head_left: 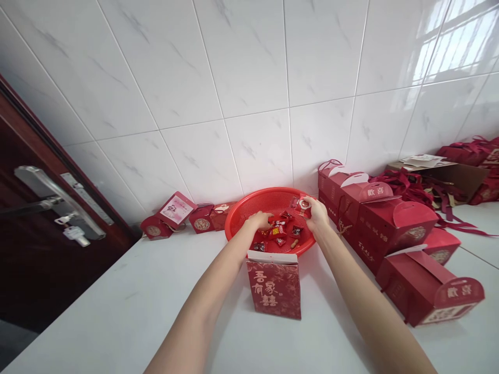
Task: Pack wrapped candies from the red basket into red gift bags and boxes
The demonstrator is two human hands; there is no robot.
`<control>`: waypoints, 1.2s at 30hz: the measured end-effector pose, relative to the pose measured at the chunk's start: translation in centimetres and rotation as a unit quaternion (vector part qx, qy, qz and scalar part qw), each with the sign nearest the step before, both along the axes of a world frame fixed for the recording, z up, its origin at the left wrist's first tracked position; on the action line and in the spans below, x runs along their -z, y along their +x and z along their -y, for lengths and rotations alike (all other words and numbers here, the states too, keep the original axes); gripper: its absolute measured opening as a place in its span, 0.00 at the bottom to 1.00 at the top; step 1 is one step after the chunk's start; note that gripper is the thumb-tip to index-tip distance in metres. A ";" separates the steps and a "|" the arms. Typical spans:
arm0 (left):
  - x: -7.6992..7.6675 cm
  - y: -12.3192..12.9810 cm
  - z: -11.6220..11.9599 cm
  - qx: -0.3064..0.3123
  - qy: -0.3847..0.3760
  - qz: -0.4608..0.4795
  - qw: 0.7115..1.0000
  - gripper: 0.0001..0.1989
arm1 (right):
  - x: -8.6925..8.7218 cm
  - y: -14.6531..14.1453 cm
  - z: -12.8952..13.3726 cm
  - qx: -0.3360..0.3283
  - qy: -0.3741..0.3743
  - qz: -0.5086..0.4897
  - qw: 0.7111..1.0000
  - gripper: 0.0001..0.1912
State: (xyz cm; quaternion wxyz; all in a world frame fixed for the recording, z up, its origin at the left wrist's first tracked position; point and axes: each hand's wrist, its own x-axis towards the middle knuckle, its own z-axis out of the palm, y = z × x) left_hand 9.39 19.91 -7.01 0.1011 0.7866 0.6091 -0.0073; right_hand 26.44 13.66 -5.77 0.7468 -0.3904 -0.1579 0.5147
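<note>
A red plastic basket (230,228) with perforated walls stands against the tiled wall, several wrapped candies (278,230) lying on its bottom. My left hand (259,221) reaches over the basket's left side, fingers curled down among the candies; what is between them is hidden. At the right rim, my right hand (317,214) is closed on red candy packets (303,206), one with a round pale print. Directly in front of the basket, between my forearms, a dark red paper gift box (274,287) with gold characters stands upright. Its top flaps show white inside.
Several red gift boxes (370,223) are lined up on the right of the white table (128,301). Smaller red boxes (202,218) sit at the left by the wall. A cardboard carton (463,179) and red ribbons (409,187) lie at far right. A door handle (58,200) is at left.
</note>
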 end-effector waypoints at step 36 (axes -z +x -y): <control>-0.4 -1.2 8.5 -0.109 0.208 0.598 0.767 0.12 | 1.9 -2.1 2.2 -0.078 0.149 0.164 0.972 0.19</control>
